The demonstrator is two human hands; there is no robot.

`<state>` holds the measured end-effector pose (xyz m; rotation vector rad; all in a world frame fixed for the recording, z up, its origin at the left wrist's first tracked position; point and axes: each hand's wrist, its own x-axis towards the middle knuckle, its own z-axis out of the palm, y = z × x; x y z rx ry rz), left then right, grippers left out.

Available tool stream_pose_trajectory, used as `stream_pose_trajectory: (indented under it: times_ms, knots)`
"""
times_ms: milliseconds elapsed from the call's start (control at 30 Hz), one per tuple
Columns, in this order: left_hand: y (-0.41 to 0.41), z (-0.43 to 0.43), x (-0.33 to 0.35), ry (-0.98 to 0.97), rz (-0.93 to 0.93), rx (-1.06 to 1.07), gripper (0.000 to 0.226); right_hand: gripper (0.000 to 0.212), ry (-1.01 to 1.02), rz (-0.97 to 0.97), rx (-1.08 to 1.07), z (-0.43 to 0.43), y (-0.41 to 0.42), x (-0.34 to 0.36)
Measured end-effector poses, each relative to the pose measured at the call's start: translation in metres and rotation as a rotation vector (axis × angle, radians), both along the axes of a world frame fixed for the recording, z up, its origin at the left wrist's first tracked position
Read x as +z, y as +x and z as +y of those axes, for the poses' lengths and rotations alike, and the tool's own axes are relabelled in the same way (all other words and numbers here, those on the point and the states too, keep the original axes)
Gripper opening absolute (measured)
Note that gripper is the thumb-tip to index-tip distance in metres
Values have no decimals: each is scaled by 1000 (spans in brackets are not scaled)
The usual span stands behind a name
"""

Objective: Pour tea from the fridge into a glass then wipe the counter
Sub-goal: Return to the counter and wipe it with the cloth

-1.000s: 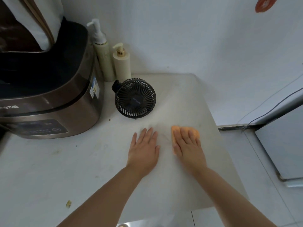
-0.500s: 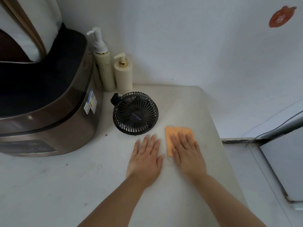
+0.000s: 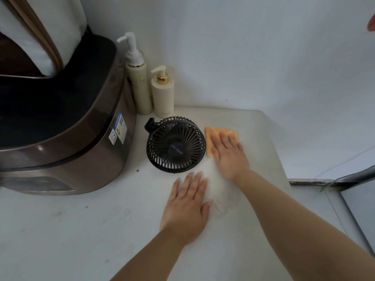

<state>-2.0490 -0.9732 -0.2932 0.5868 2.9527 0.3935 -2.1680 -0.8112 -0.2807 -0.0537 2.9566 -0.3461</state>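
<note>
An orange cloth [image 3: 218, 131] lies flat on the white counter [image 3: 259, 142], just right of a small black fan. My right hand [image 3: 228, 156] presses flat on the cloth with fingers spread, covering its near half. My left hand [image 3: 187, 205] rests palm down on the bare counter in front of the fan, holding nothing. A damp smear shows on the counter between the two hands. No tea or glass is in view.
The black desk fan [image 3: 175, 147] stands close beside the cloth. Two cream pump bottles [image 3: 140, 82] [image 3: 163, 92] stand against the wall. A large brown appliance [image 3: 60, 126] fills the left. The counter ends at the right, with floor and a grey panel [image 3: 361, 207] beyond.
My right hand has pushed the orange cloth away from me across the counter, past the fan's right side. My left hand has stayed flat on the counter.
</note>
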Motion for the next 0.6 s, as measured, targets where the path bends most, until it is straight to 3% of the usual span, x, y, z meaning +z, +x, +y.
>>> stream_pose_trajectory:
  times_ms: [367, 500, 600]
  knots:
    - [0, 0, -2, 5, -2, 11, 64, 49, -11, 16, -3, -3, -13, 2]
    - [0, 0, -4, -2, 10, 13, 61, 49, -118, 120, -72, -7, 4, 11]
    - [0, 0, -2, -17, 1, 6, 59, 45, -84, 132, -42, -8, 31, 16]
